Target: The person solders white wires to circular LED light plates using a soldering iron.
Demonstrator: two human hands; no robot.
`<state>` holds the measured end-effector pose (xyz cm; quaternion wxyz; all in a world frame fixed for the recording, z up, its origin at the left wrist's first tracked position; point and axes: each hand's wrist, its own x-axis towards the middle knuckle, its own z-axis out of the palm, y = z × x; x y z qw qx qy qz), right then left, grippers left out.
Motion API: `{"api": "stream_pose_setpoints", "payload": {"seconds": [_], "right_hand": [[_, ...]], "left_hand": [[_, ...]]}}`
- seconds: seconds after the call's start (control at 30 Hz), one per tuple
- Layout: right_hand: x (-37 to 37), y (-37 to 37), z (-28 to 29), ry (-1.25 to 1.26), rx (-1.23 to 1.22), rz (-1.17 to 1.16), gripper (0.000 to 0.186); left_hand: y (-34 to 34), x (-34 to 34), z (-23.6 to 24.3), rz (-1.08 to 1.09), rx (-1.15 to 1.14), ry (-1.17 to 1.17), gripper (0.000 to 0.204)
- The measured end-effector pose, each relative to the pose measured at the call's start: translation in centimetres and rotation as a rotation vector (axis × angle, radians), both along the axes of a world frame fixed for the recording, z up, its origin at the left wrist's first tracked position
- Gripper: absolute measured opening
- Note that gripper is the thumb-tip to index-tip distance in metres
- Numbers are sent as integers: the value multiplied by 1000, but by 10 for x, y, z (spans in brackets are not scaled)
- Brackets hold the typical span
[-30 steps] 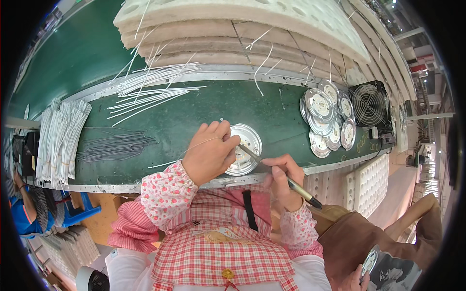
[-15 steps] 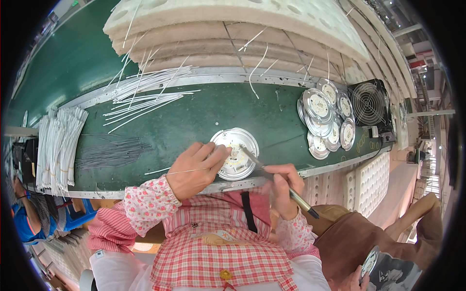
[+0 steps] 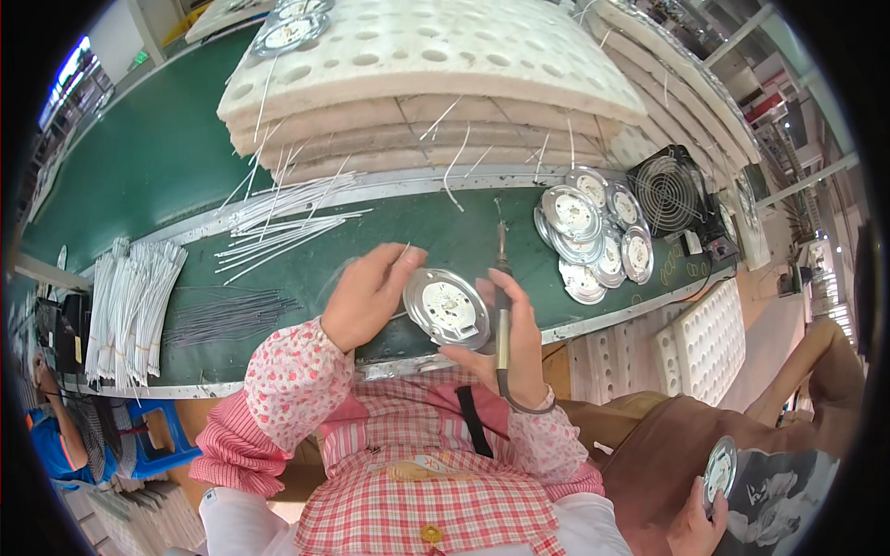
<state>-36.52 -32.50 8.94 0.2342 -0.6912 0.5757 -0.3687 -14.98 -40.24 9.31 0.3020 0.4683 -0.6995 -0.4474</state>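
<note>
A round metal lamp disc with a white circuit board [image 3: 448, 310] is tilted up over the front of the bench. My right hand [image 3: 519, 352] holds its right edge between thumb and fingers. The same hand is closed round a soldering iron [image 3: 503, 338], its tip pointing away from me. To the left of the disc, my left hand [image 3: 369, 295] is closed, thumb against fingers. The pale end of a thin wire [image 3: 406, 248] shows at its fingertips; the rest of that wire is mostly hidden or blurred.
On the green bench [image 3: 371, 250] lie loose white wires [image 3: 292, 222], a white wire bundle [image 3: 134, 315] and dark wires [image 3: 232, 317]. Stacked lamp discs [image 3: 575, 213] sit right beside a black fan [image 3: 669, 193]. Foam slabs [image 3: 436, 83] rise behind. Another person's hand [image 3: 697, 524] holds a disc.
The disc has been lifted off the bench and tilted, now in my right hand. The iron has swung from across the disc to upright beside it. My left hand has moved off the disc.
</note>
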Motion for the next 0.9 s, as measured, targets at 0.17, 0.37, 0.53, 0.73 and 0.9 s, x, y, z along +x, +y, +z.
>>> {"api": "stream_pose_setpoints", "payload": {"seconds": [0.17,0.37,0.53,0.73,0.9], "right_hand": [[2,0,21,6,-138,47,105],[-18,-3,5,-182,-307,-35,102],[-40,-8,-5,-215,-197,-165,87],[-91,-18,-12,-70,-223,-382,73],[-119,-28,-13,-55,-226,-466,69]], "left_hand": [[0,-8,13,-54,350,371,40],[-55,15,96,176,78,474,38],[-176,80,135,408,-257,132,52],[-225,163,133,421,-303,-531,60],[-226,139,152,277,-116,41,52]]}}
